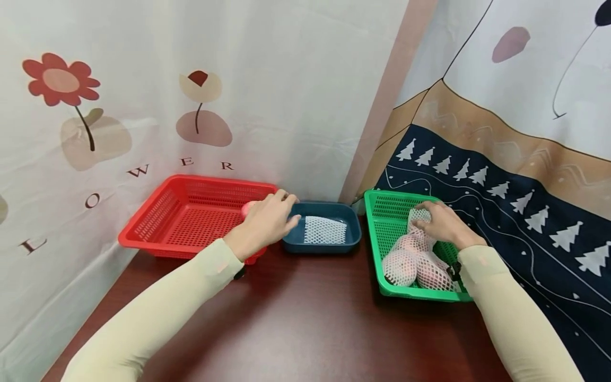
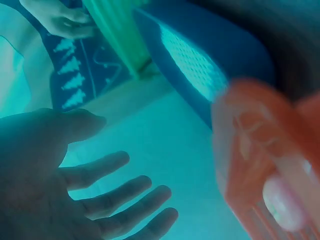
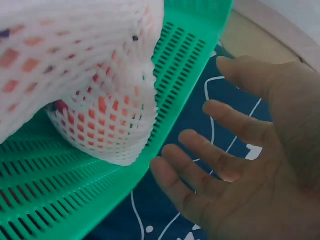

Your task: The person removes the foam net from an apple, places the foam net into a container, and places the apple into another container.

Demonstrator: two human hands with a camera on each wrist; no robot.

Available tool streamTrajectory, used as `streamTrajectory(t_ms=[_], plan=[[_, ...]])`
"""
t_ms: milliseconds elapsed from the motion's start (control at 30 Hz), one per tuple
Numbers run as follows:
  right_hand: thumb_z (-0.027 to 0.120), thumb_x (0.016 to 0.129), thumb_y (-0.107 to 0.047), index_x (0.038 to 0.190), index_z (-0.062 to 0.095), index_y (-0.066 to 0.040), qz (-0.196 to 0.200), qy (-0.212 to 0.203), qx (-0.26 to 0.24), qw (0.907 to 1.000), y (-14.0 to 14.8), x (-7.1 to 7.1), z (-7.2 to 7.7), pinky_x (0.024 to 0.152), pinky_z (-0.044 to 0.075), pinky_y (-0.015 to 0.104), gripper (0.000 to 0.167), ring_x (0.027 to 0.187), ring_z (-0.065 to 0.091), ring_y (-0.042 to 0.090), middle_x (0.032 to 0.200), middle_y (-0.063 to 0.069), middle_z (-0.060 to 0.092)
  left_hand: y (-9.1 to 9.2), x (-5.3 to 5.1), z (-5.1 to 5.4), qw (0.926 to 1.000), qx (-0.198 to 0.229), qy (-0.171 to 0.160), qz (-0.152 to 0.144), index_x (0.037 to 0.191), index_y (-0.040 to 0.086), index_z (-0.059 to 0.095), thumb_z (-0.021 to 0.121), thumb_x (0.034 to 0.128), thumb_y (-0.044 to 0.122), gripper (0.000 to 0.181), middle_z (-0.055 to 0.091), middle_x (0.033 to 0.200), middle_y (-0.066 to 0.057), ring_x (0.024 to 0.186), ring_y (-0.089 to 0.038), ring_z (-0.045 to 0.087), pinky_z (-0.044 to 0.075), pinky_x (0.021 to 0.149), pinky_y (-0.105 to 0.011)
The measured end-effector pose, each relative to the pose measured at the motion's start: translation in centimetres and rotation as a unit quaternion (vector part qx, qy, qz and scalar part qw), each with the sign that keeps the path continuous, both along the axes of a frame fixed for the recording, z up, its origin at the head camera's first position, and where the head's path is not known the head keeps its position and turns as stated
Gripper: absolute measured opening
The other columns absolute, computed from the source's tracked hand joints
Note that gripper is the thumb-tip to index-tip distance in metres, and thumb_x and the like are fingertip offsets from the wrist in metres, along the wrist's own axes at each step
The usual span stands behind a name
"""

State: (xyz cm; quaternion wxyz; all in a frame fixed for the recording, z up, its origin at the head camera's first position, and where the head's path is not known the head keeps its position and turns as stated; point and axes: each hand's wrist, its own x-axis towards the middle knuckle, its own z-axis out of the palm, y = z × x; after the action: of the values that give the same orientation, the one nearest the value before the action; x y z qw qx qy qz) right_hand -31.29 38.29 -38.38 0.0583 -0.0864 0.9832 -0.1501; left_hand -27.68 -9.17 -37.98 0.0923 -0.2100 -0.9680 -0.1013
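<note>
My left hand hovers between the red basket and the blue tray, its fingers spread and holding nothing. Partly hidden behind that hand, a pinkish round fruit lies at the red basket's right side. A flat white foam net sleeve lies in the blue tray. Over the green basket, my right hand has loosely extended fingers. Beside it, several reddish fruits in white foam nets sit in that basket. The right wrist view shows a gap between the fingers and the netted fruit.
All three containers stand along the back of a dark brown table. Behind them hangs a white curtain with flower prints. A dark blue cloth with white trees borders the green basket on the right.
</note>
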Motion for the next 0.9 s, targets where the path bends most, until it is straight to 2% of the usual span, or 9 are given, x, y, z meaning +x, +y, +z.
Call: streamTrajectory(t_ms=[133, 367, 567, 633, 733, 900], plan=[[0.065, 0.118, -0.033, 0.169, 0.048, 0.007, -0.024, -0.020, 0.009, 0.9995, 0.6, -0.6, -0.3, 0.131, 0.032, 0.087, 0.067, 0.167, 0.026, 0.069, 0.177, 0.043, 0.038, 1.2, 0.8, -0.6, 0.9994, 0.010, 0.018, -0.027, 0.152, 0.010, 0.073, 0.079, 0.1100, 0.036, 0.050, 0.073, 0.152, -0.018, 0.127, -0.037, 0.077, 0.072, 0.097, -0.051], [0.067, 0.117, -0.037, 0.171, 0.037, 0.013, -0.075, -0.051, 0.017, 0.9957, 0.9, -1.0, -0.5, 0.124, 0.044, 0.084, 0.080, 0.160, 0.035, 0.070, 0.173, 0.050, 0.034, 3.2, 1.9, -1.8, 0.9974, 0.033, 0.022, -0.060, 0.149, 0.013, 0.075, 0.080, 0.1096, 0.035, 0.045, 0.075, 0.151, -0.015, 0.128, -0.033, 0.077, 0.072, 0.100, -0.048], [0.070, 0.115, -0.045, 0.175, 0.024, 0.017, -0.110, -0.076, 0.018, 0.9908, 0.9, -1.3, -0.5, 0.128, 0.038, 0.086, 0.097, 0.164, 0.025, 0.071, 0.175, 0.053, 0.024, 5.0, 2.5, -2.9, 0.9944, 0.060, 0.010, -0.086, 0.154, 0.013, 0.073, 0.080, 0.1103, 0.037, 0.051, 0.072, 0.154, -0.014, 0.132, -0.032, 0.075, 0.070, 0.107, -0.049], [0.070, 0.115, -0.047, 0.175, 0.023, 0.018, -0.119, -0.083, 0.022, 0.9892, 0.7, -1.4, -0.4, 0.129, 0.038, 0.086, 0.100, 0.163, 0.026, 0.070, 0.174, 0.054, 0.022, 5.6, 2.7, -3.2, 0.9931, 0.069, 0.007, -0.095, 0.156, 0.014, 0.072, 0.080, 0.1107, 0.038, 0.052, 0.071, 0.156, -0.014, 0.134, -0.032, 0.075, 0.069, 0.109, -0.050], [0.071, 0.114, -0.048, 0.172, 0.025, 0.019, -0.125, -0.089, 0.026, 0.9879, 0.6, -1.6, -0.5, 0.124, 0.044, 0.085, 0.100, 0.157, 0.035, 0.070, 0.171, 0.055, 0.027, 6.5, 3.1, -3.7, 0.9912, 0.077, 0.008, -0.108, 0.157, 0.015, 0.071, 0.078, 0.1121, 0.041, 0.052, 0.071, 0.157, -0.012, 0.135, -0.031, 0.075, 0.069, 0.110, -0.049], [0.072, 0.114, -0.048, 0.163, 0.036, 0.021, -0.131, -0.102, 0.035, 0.9854, 0.1, -2.1, -1.0, 0.102, 0.061, 0.068, 0.092, 0.126, 0.057, 0.056, 0.153, 0.049, 0.049, 8.0, 3.9, -4.7, 0.9884, 0.082, 0.003, -0.128, 0.160, 0.018, 0.068, 0.075, 0.1135, 0.047, 0.056, 0.068, 0.163, -0.011, 0.145, -0.029, 0.072, 0.066, 0.116, -0.048]])
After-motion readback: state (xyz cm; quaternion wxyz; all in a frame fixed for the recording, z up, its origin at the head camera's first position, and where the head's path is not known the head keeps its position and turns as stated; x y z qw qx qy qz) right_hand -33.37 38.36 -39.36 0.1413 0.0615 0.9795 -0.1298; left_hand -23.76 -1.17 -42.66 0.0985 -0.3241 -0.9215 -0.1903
